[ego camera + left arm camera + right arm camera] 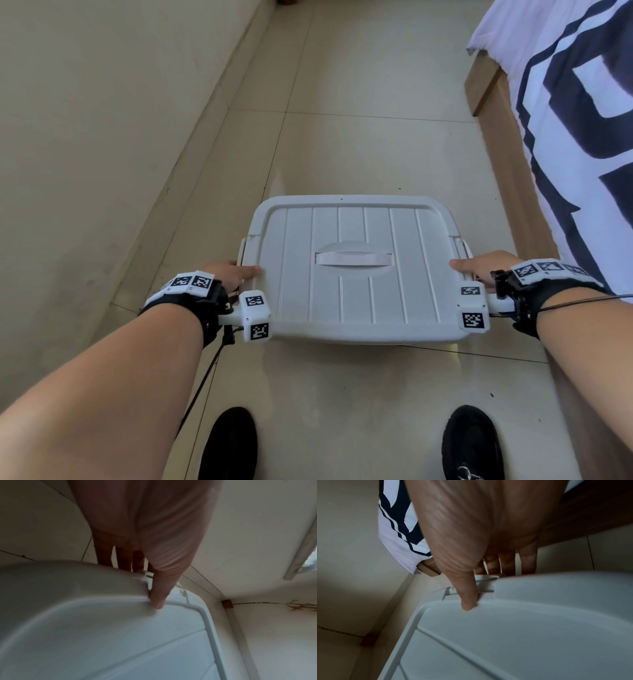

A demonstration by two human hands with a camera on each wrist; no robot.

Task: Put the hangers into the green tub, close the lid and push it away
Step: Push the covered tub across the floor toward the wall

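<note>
Ribbed white plastic lid sits shut; left hand & right hand each clasp a side edge w/ thumb on top (fingers wrapped below).

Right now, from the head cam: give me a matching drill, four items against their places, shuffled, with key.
Items:
1. left hand
2. right hand
3. lid handle
4. patterned bedsheet

Places:
A. centre of the white lid
B. thumb on the lid's left edge
C. far right, over the wooden bed frame
D. thumb on the lid's right edge

Pairs: 1-B, 2-D, 3-A, 4-C
</note>
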